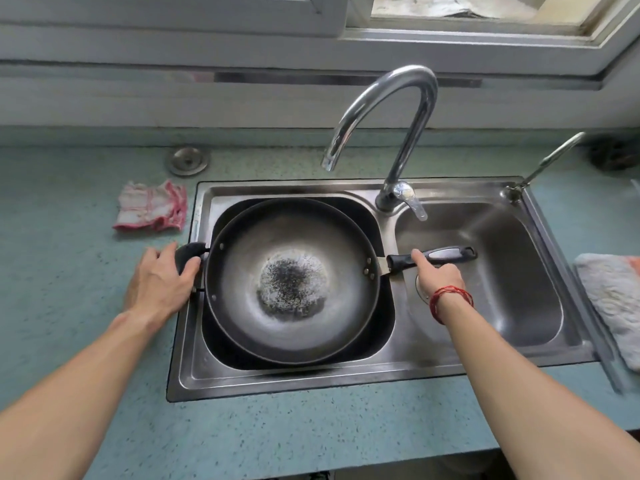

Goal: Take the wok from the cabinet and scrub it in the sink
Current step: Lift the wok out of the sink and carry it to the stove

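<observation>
A dark round wok [291, 244] with a scorched speckled patch at its centre sits in the left basin of the steel double sink [311, 379]. My left hand [162, 280] grips the wok's short black helper handle at the left rim. My right hand [438, 277], with a red string round the wrist, holds the long black and grey handle [446, 253], which reaches over the right basin. The curved chrome faucet [388, 109] has its spout above the wok's far rim, and no water runs from it.
A pink and white rag [150, 207] lies on the teal counter left of the sink, a round metal sink plug [188, 161] behind it. A grey cloth [613, 296] lies at the right. A small second tap [547, 164] stands at the sink's back right corner.
</observation>
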The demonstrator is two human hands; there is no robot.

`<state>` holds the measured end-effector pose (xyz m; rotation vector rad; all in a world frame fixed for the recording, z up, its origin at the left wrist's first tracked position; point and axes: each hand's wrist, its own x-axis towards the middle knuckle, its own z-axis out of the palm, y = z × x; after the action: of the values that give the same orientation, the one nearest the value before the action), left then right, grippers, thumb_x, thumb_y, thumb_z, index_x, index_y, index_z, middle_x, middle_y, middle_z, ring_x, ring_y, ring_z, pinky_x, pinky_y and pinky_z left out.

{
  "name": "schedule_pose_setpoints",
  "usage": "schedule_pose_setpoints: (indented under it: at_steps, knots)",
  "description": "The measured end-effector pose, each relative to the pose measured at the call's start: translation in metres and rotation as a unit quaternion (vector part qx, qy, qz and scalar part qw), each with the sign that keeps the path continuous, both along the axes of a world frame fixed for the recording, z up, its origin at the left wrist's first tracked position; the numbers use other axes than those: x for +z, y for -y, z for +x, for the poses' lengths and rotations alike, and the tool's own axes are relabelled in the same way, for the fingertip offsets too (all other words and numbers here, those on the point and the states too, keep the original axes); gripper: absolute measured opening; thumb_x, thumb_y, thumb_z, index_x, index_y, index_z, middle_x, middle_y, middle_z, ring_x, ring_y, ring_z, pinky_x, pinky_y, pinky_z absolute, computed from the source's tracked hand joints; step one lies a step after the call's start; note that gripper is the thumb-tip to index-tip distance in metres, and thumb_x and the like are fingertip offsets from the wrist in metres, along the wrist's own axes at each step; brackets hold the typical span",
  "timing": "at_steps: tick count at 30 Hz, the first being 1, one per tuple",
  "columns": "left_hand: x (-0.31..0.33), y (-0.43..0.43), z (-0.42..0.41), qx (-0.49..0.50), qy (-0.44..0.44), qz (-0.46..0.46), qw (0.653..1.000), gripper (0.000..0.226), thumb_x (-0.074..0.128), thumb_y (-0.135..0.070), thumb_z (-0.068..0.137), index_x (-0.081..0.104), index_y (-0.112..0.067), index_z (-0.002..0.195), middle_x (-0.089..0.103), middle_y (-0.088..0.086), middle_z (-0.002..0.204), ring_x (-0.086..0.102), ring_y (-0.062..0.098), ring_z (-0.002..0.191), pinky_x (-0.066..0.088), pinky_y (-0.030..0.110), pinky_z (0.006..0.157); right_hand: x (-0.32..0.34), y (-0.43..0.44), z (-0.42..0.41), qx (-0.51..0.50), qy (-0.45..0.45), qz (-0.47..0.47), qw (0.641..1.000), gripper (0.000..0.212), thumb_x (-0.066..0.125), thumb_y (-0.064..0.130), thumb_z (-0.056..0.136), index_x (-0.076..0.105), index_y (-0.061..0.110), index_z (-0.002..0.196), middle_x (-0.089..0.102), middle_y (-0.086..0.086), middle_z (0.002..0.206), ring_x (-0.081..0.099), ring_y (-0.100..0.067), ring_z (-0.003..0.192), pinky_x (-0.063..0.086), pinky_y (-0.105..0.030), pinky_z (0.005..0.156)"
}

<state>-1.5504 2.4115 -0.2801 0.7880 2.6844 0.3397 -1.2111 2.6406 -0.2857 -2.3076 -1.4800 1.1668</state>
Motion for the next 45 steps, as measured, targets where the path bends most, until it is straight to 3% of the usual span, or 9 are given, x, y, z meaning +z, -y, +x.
schedule_pose_setpoints:
  at_steps: [4, 7, 11, 17, 22, 26, 30, 36, 45]
  knots:
    - [-0.009, -0.001, -0.007, 0.018, 0.004, 0.015, 1.000, 0.035, 0.053, -0.040, 0.097, 0.060, -0.008, 0.110, 0.058, 0.024, 0.106, 0.054, 0.040, 0.096, 0.042, 0.043, 0.082, -0.005, -0.004, -0.010, -0.070, -0.084, -0.018, 0.994, 0.073, 0.061, 0.057, 0.081, 0.056, 0.001, 0.126, 0.059, -0.010, 0.121, 0.057, -0.032, 0.112, 0.040, -0.036, 0.097]
    - [-0.014, -0.001, -0.011, 0.025, -0.002, 0.033, 0.999, 0.029, 0.056, -0.036, 0.096, 0.061, -0.007, 0.094, 0.062, 0.020, 0.088, 0.048, 0.031, 0.078, 0.038, 0.037, 0.070, -0.041, -0.019, -0.001, -0.114, -0.147, -0.009, 0.982, 0.094, 0.066, 0.072, 0.047, 0.063, 0.006, 0.113, 0.063, -0.006, 0.095, 0.059, -0.027, 0.084, 0.050, -0.046, 0.095]
    - [-0.015, -0.005, -0.014, 0.034, 0.008, 0.047, 0.998, 0.028, 0.057, -0.032, 0.096, 0.062, -0.006, 0.087, 0.057, 0.009, 0.071, 0.049, 0.030, 0.075, 0.037, 0.035, 0.069, -0.081, -0.034, 0.008, -0.163, -0.182, 0.005, 0.970, 0.094, 0.073, 0.066, 0.036, 0.064, 0.009, 0.110, 0.071, -0.011, 0.104, 0.059, -0.027, 0.080, 0.052, -0.048, 0.092]
    - [-0.011, -0.006, -0.017, 0.048, 0.036, 0.052, 0.997, 0.031, 0.056, -0.030, 0.096, 0.060, -0.005, 0.077, 0.054, 0.007, 0.062, 0.055, 0.036, 0.077, 0.037, 0.035, 0.069, -0.027, -0.012, -0.010, -0.172, -0.174, 0.021, 0.970, 0.063, 0.077, 0.046, 0.074, 0.060, 0.003, 0.118, 0.064, -0.008, 0.113, 0.059, -0.028, 0.097, 0.044, -0.031, 0.088]
    - [0.009, -0.001, -0.009, 0.086, 0.040, 0.096, 0.991, 0.023, 0.053, -0.034, 0.097, 0.061, -0.013, 0.090, 0.063, 0.009, 0.074, 0.052, 0.030, 0.081, 0.039, 0.035, 0.073, -0.013, -0.011, -0.007, -0.170, -0.220, 0.036, 0.960, 0.072, 0.080, 0.057, 0.046, 0.068, 0.008, 0.098, 0.067, -0.006, 0.081, 0.060, -0.024, 0.067, 0.050, -0.038, 0.072]
    - [0.024, 0.007, -0.001, 0.104, 0.061, 0.128, 0.984, 0.023, 0.052, -0.033, 0.095, 0.063, -0.012, 0.096, 0.069, 0.011, 0.077, 0.056, 0.029, 0.083, 0.040, 0.035, 0.073, 0.005, -0.005, -0.004, -0.180, -0.254, 0.032, 0.950, 0.036, 0.082, 0.036, 0.073, 0.062, 0.009, 0.089, 0.069, -0.011, 0.084, 0.064, -0.018, 0.065, 0.057, -0.030, 0.067]
    - [0.034, 0.020, 0.006, 0.123, 0.089, 0.165, 0.975, 0.023, 0.052, -0.032, 0.093, 0.063, -0.013, 0.100, 0.072, 0.011, 0.074, 0.066, 0.028, 0.082, 0.047, 0.037, 0.075, 0.024, 0.005, 0.001, -0.196, -0.312, 0.032, 0.929, 0.037, 0.078, 0.023, 0.081, 0.059, 0.000, 0.104, 0.066, -0.016, 0.088, 0.068, -0.016, 0.061, 0.058, -0.025, 0.051]
    - [0.058, 0.040, 0.025, 0.130, 0.090, 0.193, 0.968, 0.019, 0.052, -0.027, 0.095, 0.063, -0.011, 0.093, 0.070, 0.009, 0.068, 0.066, 0.012, 0.057, 0.039, 0.026, 0.052, 0.056, 0.028, 0.010, -0.225, -0.383, 0.025, 0.896, 0.020, 0.072, 0.006, 0.084, 0.053, 0.002, 0.086, 0.065, -0.023, 0.097, 0.069, -0.037, 0.088, 0.057, -0.055, 0.076]
    - [0.091, 0.071, 0.035, 0.148, 0.080, 0.245, 0.955, 0.023, 0.053, -0.028, 0.092, 0.063, -0.012, 0.079, 0.068, 0.006, 0.056, 0.067, 0.019, 0.063, 0.043, 0.028, 0.055, 0.091, 0.062, 0.021, -0.201, -0.367, 0.061, 0.906, 0.024, 0.073, 0.013, 0.085, 0.059, -0.003, 0.096, 0.066, -0.023, 0.092, 0.070, -0.032, 0.074, 0.059, -0.041, 0.051]
